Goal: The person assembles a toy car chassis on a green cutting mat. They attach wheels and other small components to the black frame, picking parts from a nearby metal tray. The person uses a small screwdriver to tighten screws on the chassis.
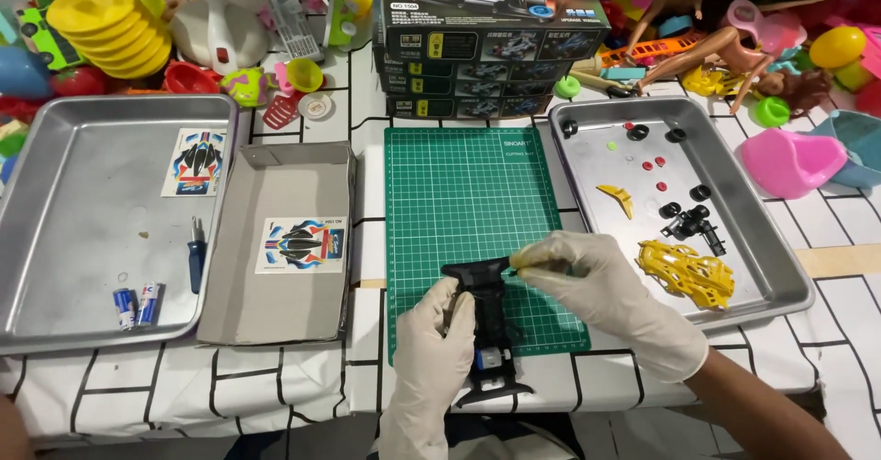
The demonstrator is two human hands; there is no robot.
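A black toy car chassis (486, 332) lies lengthwise on the near edge of a green cutting mat (468, 185). My left hand (436, 359), in a white glove, grips the chassis along its left side. My right hand (596, 281), also gloved, pinches a small part against the chassis's far end, at its right corner; the part is hidden by my fingertips. A yellow car body shell (686, 272) rests in the right metal tray (762, 231), just right of my right hand.
The right tray also holds black wheels (684, 217), a yellow wing (617, 196) and small red pieces. A left metal tray (55, 267) has a sticker sheet, a screwdriver (195, 258) and two batteries (136, 304). A grey box lid (275, 313) holds another sticker sheet. Stacked kit boxes (486, 47) and toys crowd the back.
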